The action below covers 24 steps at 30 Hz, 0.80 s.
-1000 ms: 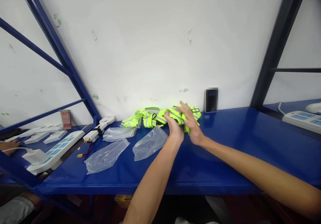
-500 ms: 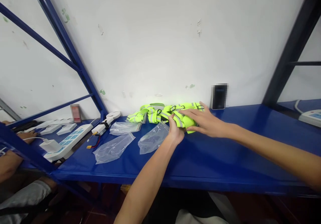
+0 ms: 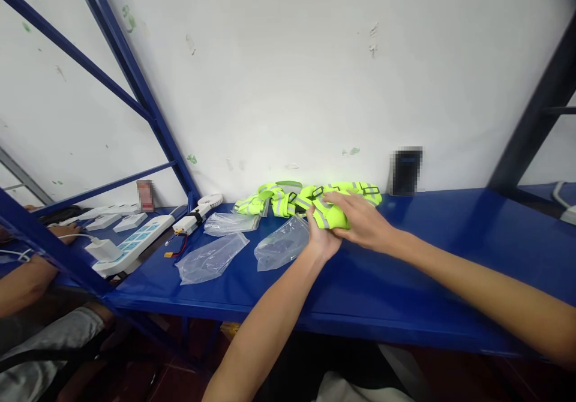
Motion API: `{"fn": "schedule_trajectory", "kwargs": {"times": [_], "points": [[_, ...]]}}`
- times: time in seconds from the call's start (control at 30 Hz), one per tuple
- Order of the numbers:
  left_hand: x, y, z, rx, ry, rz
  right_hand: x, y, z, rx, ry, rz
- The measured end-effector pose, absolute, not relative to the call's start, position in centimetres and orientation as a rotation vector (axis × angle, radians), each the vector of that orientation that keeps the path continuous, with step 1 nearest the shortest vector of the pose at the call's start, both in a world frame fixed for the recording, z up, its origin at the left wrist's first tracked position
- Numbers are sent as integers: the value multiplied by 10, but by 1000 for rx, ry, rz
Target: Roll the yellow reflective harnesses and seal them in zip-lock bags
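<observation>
A folded fluorescent yellow reflective strap [image 3: 332, 216] with grey bands is held between my hands. My left hand [image 3: 324, 240] grips it from below and the left, thumb upright against its side. Over its right side and top curls my right hand [image 3: 363, 221], fingers pressed on the fabric. Behind it, more yellow reflective straps [image 3: 279, 203] with black buckles lie heaped along the wall. To the left of my left hand is a clear plastic bag [image 3: 283, 245], flat on the blue table [image 3: 427, 270].
Another clear bag [image 3: 211, 259] and a stack of bags [image 3: 231, 224] lie further left. Beyond them are a white handheld fan [image 3: 209, 200], a battery lead [image 3: 182, 245] and a power strip [image 3: 139, 243]. A dark upright object [image 3: 405, 174] leans on the wall. Another person's arm [image 3: 27, 282] rests at far left.
My right hand has closed in from a flatter, spread pose to wrap round the folded strap. The whole view has shifted slightly, so the scene sits further right.
</observation>
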<state>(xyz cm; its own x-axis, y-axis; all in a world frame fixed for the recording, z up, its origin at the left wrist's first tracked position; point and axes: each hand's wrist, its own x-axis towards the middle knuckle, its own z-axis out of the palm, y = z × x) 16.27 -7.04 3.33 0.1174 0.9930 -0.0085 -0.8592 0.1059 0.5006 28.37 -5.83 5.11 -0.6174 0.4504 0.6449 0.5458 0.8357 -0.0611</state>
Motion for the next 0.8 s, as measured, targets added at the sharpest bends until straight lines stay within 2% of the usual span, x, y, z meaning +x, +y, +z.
{"fn": "schedule_trajectory", "kwargs": {"times": [0.13,0.27,0.37,0.53,0.63,0.8], "points": [[167,-73,33,423,445,1486,277,-58,33,-687,-2240,-413],[166,-69,31,590,497,1473,284,-53,28,-667,-2168,-417],[158,-63,29,872,599,1432,295,-49,36,-747,-2083,-257],[143,-63,30,1423,608,1468,306,-48,50,-851,-1962,202],[143,-69,29,1638,592,1404,307,-45,50,-809,-1885,341],[145,-69,18,1822,891,1392,301,-40,39,-910,-1753,544]]}}
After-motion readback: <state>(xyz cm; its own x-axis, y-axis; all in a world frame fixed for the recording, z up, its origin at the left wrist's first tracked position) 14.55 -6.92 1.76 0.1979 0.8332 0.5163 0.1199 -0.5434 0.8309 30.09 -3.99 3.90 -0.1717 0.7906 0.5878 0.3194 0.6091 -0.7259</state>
